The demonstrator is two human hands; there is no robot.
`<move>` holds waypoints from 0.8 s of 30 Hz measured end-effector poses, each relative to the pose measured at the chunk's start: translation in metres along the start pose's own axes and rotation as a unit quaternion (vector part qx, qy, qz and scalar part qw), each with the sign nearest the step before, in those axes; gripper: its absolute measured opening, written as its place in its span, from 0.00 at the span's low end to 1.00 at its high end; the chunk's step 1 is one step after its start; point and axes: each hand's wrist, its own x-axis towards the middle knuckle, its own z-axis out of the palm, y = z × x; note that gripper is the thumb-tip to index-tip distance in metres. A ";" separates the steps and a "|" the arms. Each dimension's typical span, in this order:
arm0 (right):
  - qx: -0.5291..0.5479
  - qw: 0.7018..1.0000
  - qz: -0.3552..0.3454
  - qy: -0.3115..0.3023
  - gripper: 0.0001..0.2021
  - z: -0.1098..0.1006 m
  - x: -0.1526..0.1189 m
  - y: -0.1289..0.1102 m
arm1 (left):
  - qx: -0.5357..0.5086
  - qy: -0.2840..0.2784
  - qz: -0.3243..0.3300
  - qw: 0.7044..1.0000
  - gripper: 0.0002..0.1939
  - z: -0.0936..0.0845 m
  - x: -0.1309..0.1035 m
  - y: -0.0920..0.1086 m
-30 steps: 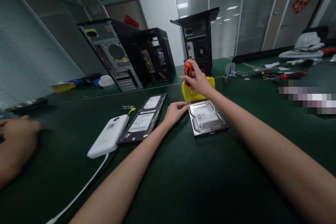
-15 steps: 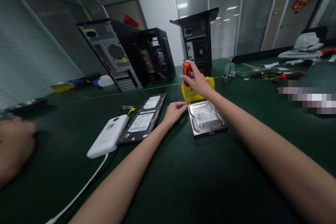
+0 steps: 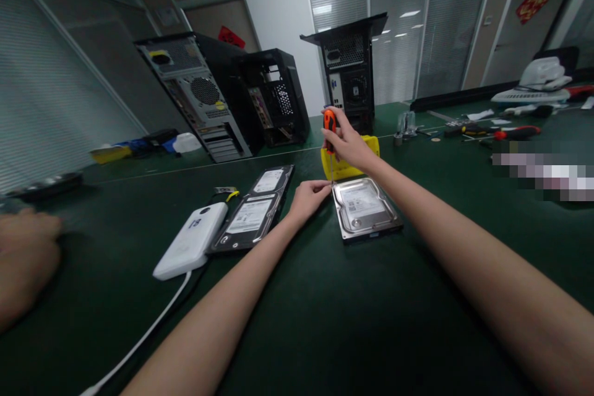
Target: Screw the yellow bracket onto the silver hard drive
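Between the right fingers (image 3: 342, 117) stands a nearly upright orange screwdriver (image 3: 330, 122).

Nothing can be read clearly. The labels (image 3: 361, 202) on the drives (image 3: 368, 214), the mark (image 3: 195, 223) on the white box (image 3: 191, 242) and the red sign's (image 3: 532, 5) characters are too blurred.

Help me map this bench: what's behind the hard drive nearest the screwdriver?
A yellow object, then a black computer tower. The right hand covers parts of both; those are hidden.
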 end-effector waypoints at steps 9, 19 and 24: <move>0.009 0.999 0.019 0.028 0.27 0.001 0.001 -0.001 | 0.020 0.007 0.009 1.000 0.20 0.001 -0.002 0.005; -0.090 0.995 -0.010 0.052 0.27 -0.002 -0.002 -0.001 | 0.027 0.008 0.003 1.000 0.21 0.000 -0.003 0.008; -0.123 0.991 -0.034 0.046 0.27 -0.006 -0.006 0.004 | 0.026 0.005 0.010 1.000 0.22 -0.001 -0.004 0.008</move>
